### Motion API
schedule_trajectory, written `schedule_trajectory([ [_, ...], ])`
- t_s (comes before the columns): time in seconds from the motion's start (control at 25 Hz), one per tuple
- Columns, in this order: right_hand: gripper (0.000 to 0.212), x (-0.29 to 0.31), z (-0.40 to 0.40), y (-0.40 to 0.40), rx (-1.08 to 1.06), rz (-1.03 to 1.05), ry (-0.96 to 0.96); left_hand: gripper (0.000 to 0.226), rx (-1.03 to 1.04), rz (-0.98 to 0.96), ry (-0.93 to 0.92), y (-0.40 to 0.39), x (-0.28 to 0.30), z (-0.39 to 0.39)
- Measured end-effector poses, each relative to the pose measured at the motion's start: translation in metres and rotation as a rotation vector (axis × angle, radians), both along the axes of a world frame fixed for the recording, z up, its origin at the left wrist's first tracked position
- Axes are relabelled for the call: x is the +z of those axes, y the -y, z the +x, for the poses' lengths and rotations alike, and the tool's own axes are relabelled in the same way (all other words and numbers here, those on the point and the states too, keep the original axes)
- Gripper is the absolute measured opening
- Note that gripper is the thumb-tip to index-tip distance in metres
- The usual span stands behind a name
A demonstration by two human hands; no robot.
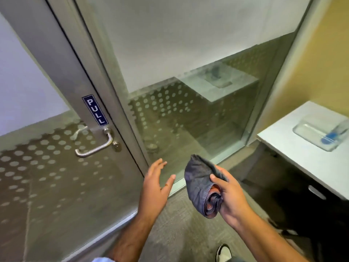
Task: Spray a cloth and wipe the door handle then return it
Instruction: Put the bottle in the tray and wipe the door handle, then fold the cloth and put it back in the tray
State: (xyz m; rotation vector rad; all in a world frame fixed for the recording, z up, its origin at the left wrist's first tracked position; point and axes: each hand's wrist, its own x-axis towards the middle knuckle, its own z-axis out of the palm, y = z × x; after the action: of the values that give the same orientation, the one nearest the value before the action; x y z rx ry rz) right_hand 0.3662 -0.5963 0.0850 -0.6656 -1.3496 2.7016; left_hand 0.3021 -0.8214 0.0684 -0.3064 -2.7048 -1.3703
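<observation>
A steel lever door handle (94, 146) sits on the metal-framed glass door, under a blue "PULL" sign (95, 110), with a lock cylinder (116, 146) just to its right. My right hand (229, 197) grips a bunched grey cloth (200, 186) with a reddish inner side, held up in front of the glass panel. My left hand (156, 188) hovers empty beside the cloth, fingers spread, below and to the right of the handle. A clear spray bottle with blue liquid (332, 134) lies in a clear tray on the white counter at the right.
A white counter (309, 159) juts in from the right above dark cabinets. A fixed glass panel (188, 120) with a dotted film stands beside the door. Grey carpet (179, 233) covers the floor, and my shoe (223, 252) shows at the bottom.
</observation>
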Motion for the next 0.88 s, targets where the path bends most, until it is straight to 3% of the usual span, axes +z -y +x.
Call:
schedule_trajectory([
  [0.12,0.028,0.004,0.015,-0.038,-0.111,-0.018,0.014,0.014,-0.121,0.331,0.439,-0.072,0.002,0.015],
  [0.32,0.031,-0.001,0.025,-0.126,-0.302,-0.025,0.044,0.035,-0.274,0.550,0.770,-0.188,0.011,0.021],
  [0.56,0.032,-0.004,0.030,-0.255,-0.409,-0.039,0.021,0.030,-0.344,0.566,0.868,-0.336,0.021,0.004],
  [0.72,0.032,-0.002,0.033,-0.341,-0.419,-0.001,0.055,0.056,-0.407,0.638,0.830,-0.427,0.025,-0.007],
  [0.88,0.037,-0.002,0.032,-0.387,-0.375,0.095,0.137,0.068,-0.384,0.723,0.781,-0.480,0.020,-0.017],
])
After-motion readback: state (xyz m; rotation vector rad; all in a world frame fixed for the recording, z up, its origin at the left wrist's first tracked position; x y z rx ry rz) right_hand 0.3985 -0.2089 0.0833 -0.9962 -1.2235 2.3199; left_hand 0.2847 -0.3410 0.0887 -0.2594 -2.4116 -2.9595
